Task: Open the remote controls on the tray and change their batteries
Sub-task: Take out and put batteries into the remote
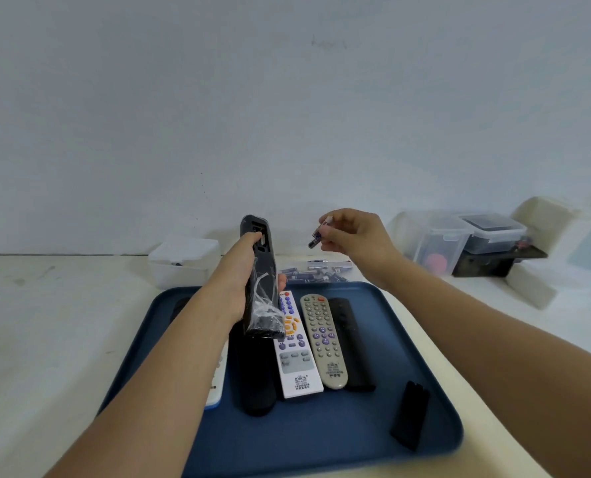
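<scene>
A smooth matt blue plastic tray (425, 401) holds plastic remotes. Crinkled glossy film wraps the black remote (261, 288).

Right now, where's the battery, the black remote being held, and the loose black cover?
battery (316, 236), head view, on its purple body.
black remote (261, 270), head view, on its back, mid-length.
loose black cover (410, 414), head view, on its middle.

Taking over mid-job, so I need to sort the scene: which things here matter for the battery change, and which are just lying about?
Part of the job:
- black remote, held by left hand
- battery, pinched by right hand
- battery pile
- blue tray
- white remote, grey remote
- loose battery cover

Lying about:
- white box
- clear containers
</scene>
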The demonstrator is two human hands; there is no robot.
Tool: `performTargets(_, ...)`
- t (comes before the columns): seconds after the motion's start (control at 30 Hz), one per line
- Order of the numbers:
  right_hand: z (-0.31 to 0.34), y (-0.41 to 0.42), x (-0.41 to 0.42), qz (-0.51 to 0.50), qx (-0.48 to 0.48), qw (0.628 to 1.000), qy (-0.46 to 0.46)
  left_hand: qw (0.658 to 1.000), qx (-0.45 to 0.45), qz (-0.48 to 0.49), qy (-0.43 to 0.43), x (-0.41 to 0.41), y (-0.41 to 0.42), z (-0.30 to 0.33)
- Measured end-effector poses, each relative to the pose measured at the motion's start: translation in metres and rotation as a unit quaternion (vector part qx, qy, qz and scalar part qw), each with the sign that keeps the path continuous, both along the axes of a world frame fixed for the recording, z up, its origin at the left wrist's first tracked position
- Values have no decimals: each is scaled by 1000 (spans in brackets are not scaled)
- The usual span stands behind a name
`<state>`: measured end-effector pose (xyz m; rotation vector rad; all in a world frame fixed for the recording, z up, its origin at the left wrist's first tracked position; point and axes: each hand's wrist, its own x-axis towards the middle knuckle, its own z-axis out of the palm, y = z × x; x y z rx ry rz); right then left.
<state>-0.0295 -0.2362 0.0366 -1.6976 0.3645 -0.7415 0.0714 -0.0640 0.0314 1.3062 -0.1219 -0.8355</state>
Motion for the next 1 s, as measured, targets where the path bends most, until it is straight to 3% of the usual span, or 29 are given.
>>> performTargets(0.1,9,21,-15,65,247,964,-78,999,-24,37,-16,-3,8,2)
performTargets(0.23,10,50,-45,118,388,909,-91,998,-38,-45,-25,-27,30,10)
performTargets(0.4,1,78,-75,148,339,928,-50,991,-49,-111,-52,-79,60,10)
performTargets(0.6,-20,99,-92,123,268,954,-56,991,-68,-66,-97,-110,77,-1)
performTargets(1.0,-36,101,-90,62,230,969,-63,991,-37,-55,-120,-113,70,-21)
